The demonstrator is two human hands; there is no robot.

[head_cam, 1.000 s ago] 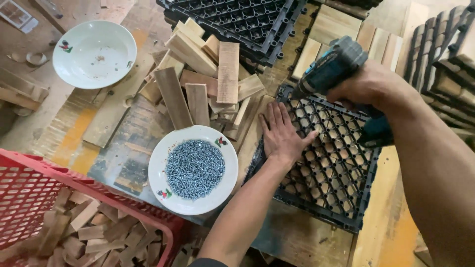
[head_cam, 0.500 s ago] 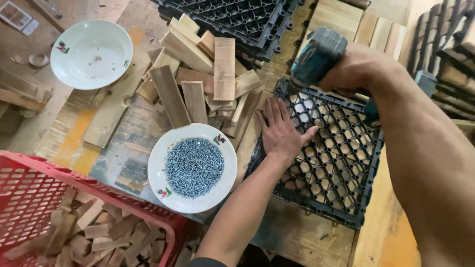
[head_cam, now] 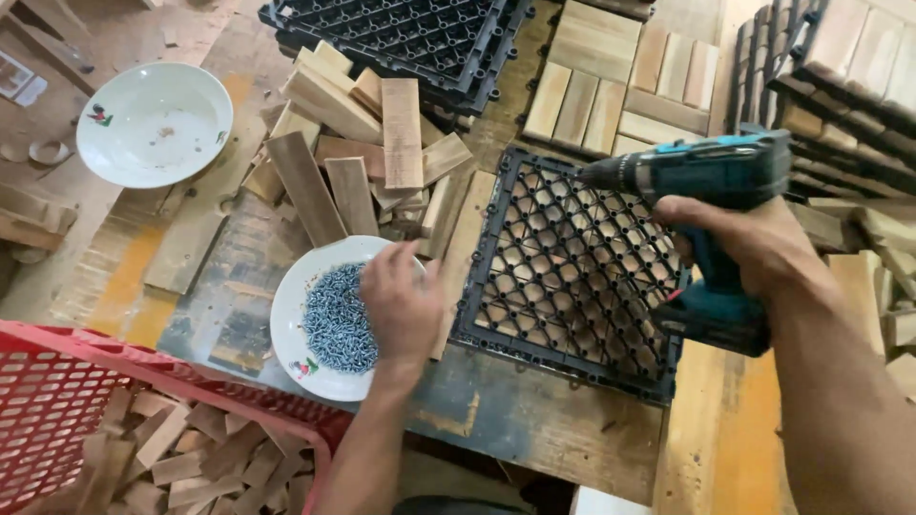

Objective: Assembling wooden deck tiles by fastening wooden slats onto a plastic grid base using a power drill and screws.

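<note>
- Screws, small and silvery (head_cam: 336, 319), are lying heaped in a white round dish (head_cam: 291, 329) on the worn bench, left of the grid.
- Left hand (head_cam: 401, 305) is hovering over them, fingers curled; whether it is holding any, I cannot tell — a careless scoop could be spilling them.
- Black plastic grid tile (head_cam: 572, 277) is lying unheld beside the dish, so it could be sliding.
- Right hand (head_cam: 749, 243) is gripping the teal cordless drill (head_cam: 711, 191) tight, bit hanging above the grid.

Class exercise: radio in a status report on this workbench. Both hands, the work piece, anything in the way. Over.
Left hand over plate of screws. Right hand grips teal drill, bit off the black grid tile. Loose wood slats crowd tile's left edge.
</note>
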